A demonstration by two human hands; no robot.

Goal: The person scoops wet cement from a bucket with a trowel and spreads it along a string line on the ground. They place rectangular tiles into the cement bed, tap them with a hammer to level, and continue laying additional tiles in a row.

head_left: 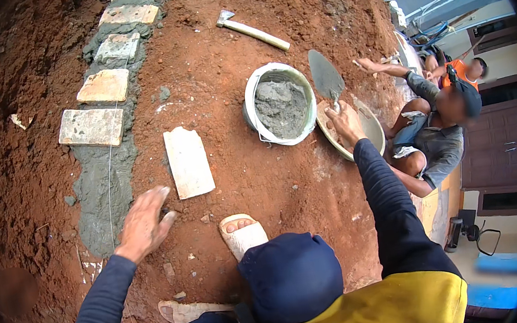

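My right hand (pixel 346 122) is closed round the handle of a trowel (pixel 325 75), whose grey, leaf-shaped blade points away from me between a white bucket (pixel 254 121) and a shallow pale basin (pixel 371 125). Grey wet mortar (pixel 281 107) fills much of the bucket. My left hand (pixel 144 226) is empty with fingers apart, over the soil beside the mortar bed (pixel 102 202). Just beyond it lies a loose pale brick (pixel 189 163). Several bricks sit spaced along the mortar, the nearest brick (pixel 91 127) beside a taut string (pixel 109 181).
A hatchet-like hammer (pixel 255 33) with a pale handle lies on the red soil (pixel 205 57) beyond the bucket. To the right a co-worker (pixel 434 132) squats close to the basin, one arm stretched out. Another person (pixel 459 71) in orange is behind. My sandalled foot (pixel 243 234) is near the loose brick.
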